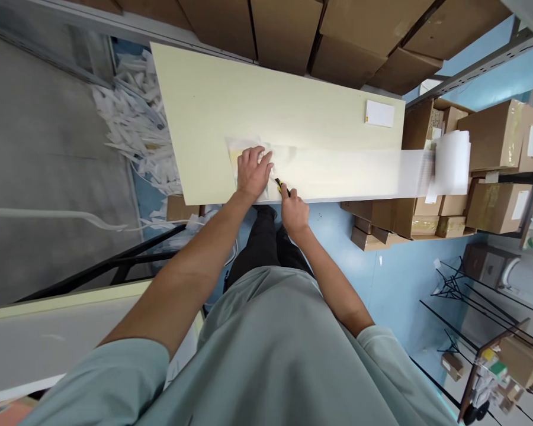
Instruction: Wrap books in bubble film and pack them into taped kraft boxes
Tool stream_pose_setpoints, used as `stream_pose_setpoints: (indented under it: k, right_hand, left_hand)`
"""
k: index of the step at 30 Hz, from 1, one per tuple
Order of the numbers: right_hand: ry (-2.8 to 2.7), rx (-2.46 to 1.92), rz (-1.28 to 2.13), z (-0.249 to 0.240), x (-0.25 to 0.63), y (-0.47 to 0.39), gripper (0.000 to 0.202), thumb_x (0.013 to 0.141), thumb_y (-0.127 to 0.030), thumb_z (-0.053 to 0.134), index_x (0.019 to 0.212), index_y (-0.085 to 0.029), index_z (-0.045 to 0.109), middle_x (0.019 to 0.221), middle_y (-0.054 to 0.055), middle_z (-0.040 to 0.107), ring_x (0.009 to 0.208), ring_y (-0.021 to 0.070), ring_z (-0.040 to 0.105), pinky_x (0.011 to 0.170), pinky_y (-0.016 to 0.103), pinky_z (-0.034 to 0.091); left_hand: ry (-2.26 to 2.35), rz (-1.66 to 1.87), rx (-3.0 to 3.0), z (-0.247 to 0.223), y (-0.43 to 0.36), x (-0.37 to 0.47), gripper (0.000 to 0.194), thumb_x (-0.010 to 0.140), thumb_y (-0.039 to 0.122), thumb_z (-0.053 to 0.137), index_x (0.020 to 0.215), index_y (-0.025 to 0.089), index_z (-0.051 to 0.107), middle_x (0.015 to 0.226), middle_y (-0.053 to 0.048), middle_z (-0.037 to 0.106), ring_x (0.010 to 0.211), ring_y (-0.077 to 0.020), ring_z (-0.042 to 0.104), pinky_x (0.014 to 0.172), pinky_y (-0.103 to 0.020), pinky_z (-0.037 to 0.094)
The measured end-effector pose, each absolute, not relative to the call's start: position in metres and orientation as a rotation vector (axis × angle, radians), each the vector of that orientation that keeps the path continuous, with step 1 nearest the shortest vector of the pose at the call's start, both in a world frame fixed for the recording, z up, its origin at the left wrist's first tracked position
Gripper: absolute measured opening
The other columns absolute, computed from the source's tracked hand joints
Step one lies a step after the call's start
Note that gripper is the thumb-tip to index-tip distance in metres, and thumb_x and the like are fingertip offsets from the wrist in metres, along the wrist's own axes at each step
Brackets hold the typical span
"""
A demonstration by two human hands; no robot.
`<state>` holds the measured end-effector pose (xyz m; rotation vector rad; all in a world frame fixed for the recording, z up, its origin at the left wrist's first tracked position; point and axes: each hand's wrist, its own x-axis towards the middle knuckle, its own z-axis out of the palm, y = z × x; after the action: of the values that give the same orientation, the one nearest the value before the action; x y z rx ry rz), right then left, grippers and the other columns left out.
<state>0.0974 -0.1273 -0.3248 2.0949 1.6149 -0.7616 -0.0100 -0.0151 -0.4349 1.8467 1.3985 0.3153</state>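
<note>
Holding cutter (pixel 279 185) by front edge of tabletop (pixel 284 103), wide room beyond

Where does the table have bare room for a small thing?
Bare on the table: the left end, up to the plastic under the left hand, and beyond the film, left of the card. Crowded: the near middle, with film, right hand and knife.

Counter (pixel 266 106), centre of frame: pale cream board, smooth, matt. Long translucent white strip (pixel 346 173), centre right: thin plastic-looking film, smooth, faintly sheened. Brown rectangular boxes (pixel 285 29), upper edge: matt cardboard. Grey-green short-sleeved shirt (pixel 275 349), lower centre: soft, matt cloth. Blue floor (pixel 359 278), lower right of centre: smooth, slightly glossy.
</note>
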Motion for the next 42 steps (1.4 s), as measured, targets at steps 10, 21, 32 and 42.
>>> stream_pose_setpoints:
  k: [10, 21, 32, 42]
  right_hand:
    - [1.553, 1.846, -0.962, -0.303, 0.106, -0.234, 0.06, 0.115, -0.018, 0.045, 0.174, -0.027, 0.04, 0.141, 0.02, 0.067, 0.11, 0.0237, 0.08, 0.092, 0.032, 0.065]
    - [1.549, 2.285, -0.804, -0.248, 0.14, -0.18, 0.058, 0.117, -0.037, 0.051, 0.174, -0.031, 0.041, 0.14, 0.012, 0.069, 0.11, 0.0258, 0.078, 0.089, 0.031, 0.06]
    - [1.642, 2.895, -0.415, -0.181, 0.213, -0.033, 0.041, 0.11, -0.031, 0.059, 0.149, -0.02, 0.056, 0.137, 0.014, 0.073, 0.109, 0.028, 0.078, 0.087, 0.034, 0.059]
    - [2.126, 2.622, 0.044, -0.081, 0.361, 0.139, 0.041, 0.113, -0.023, 0.051, 0.151, -0.018, 0.066, 0.137, 0.018, 0.068, 0.126, 0.034, 0.063, 0.109, 0.042, 0.049]
  left_hand:
    - [1.378, 0.402, 1.874, -0.442, -0.016, -0.007, 0.035, 0.112, 0.04, 0.054, 0.141, 0.026, 0.066, 0.162, -0.011, 0.056, 0.157, -0.0348, 0.038, 0.132, -0.055, 0.031]
    - [1.403, 0.515, 1.868, -0.394, 0.012, -0.002, 0.039, 0.095, 0.016, 0.058, 0.133, 0.02, 0.067, 0.135, -0.018, 0.067, 0.134, -0.0352, 0.061, 0.124, -0.053, 0.046]
    - [0.922, 0.995, 2.029, -0.221, 0.104, 0.065, 0.007, 0.097, 0.02, 0.061, 0.099, 0.025, 0.065, 0.115, -0.009, 0.074, 0.116, -0.028, 0.07, 0.109, -0.045, 0.055]
    - [0.861, 1.33, 2.057, -0.094, 0.178, 0.165, 0.008, 0.099, 0.018, 0.065, 0.096, 0.026, 0.066, 0.114, -0.007, 0.075, 0.115, -0.0251, 0.071, 0.108, -0.043, 0.055]
